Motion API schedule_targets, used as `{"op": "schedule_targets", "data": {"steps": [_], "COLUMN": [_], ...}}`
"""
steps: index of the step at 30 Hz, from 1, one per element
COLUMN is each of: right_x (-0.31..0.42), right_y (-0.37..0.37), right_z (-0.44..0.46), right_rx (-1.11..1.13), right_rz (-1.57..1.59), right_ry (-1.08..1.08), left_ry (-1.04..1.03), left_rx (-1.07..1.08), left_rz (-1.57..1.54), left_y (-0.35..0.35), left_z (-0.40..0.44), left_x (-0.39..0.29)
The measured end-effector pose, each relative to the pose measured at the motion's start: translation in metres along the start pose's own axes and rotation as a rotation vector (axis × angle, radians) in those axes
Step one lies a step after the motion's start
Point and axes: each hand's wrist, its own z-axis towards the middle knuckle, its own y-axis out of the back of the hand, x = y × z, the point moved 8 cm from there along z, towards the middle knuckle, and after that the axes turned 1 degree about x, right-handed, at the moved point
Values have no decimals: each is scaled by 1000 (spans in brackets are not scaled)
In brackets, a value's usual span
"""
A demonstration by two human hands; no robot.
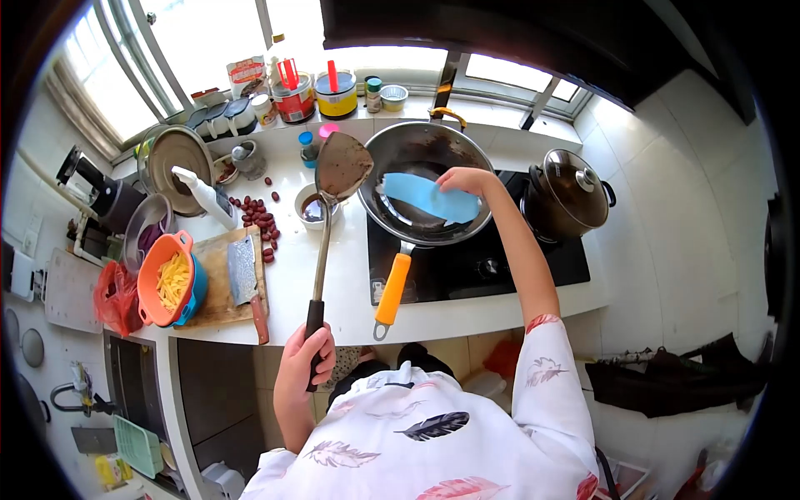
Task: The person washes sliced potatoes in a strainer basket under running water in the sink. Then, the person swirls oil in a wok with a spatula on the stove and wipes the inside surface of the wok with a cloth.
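My left hand (310, 360) is wrapped round the black handle of a metal spatula (343, 163), whose stained blade is raised above the counter beside the wok. My right hand (467, 181) grips a light blue cloth (429, 197) over the inside of the wok (400, 142); whether the cloth touches the metal is unclear. The wok sits on the black stove (450, 279), its yellow handle pointing toward my body. Between the spatula shaft and the red dates is a small white bowl (305, 198) of dark liquid, partly hidden by the shaft.
A lidded pot (569, 196) stands right of the wok. To the left are red dates (265, 223), a cutting board (214, 275) with a cleaver (242, 271), and an orange colander (148, 287) of yellow strips. Jars and a yellow tub (336, 103) line the windowsill.
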Motion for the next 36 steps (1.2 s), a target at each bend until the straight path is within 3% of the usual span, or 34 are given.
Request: {"op": "schedule_targets", "data": {"steps": [3, 6, 11, 13, 15, 17, 19, 20, 21, 24, 26, 27, 29, 31, 32, 33, 36], "right_x": [-16, -18, -8, 25, 24, 29, 37, 41, 35, 42, 21, 20, 32, 38, 27, 11, -17], "right_y": [4, 16, 23, 32, 11, -54, -137, -156, -165, -165, -155, -141, -79, -38, -24, -9, 18], "right_z": [22, 38, 35, -24, -59, -93, -118, -122, -126, -130, -122, -114, -120, -113, -95, -74, -27], "right_rx": [-13, -160, -263, -1041, -827, -389, -34, 75, 80, 53, -13, -58, -533, -862, -929, -910, -734], "right_rz": [-11, -356, -454, -1025, -535, 234, 655, 702, 610, 729, 577, 571, -76, -612, -891, -1097, -1123], "right_ry": [-55, 19, 18, 96, 57, 177, 190, 188, 39, 101, 22, 169, 308, 442, 367, 238, 118], "left_ry": [8, 43, 73, 102, 123, 114, 123, 129, 140, 170, 156, 140, 111, 104, 92, 79, 10], "left_rx": [2, -9, 15, 49, 115, 127, 212, 211, 251, 246, 255, 266, 269, 237, 202, 167, 98], "left_rz": [-22, 6, -4, -96, -172, -171, -289, -265, -316, -356, -349, -340, -400, -441, -430, -417, -409], "left_y": [-6, -14, -32, -45, -58, -77, -110, -118, -124, -131, -128, -124, -112, -93, -84, -76, -60], "left_z": [9, 20, 40, 49, 62, 73, 87, 90, 93, 99, 101, 103, 100, 95, 90, 86, 77], "left_x": [2, 7, 14, 20, 30, 37, 46, 50, 56, 66, 61, 56, 44, 35, 31, 27, 18]}}
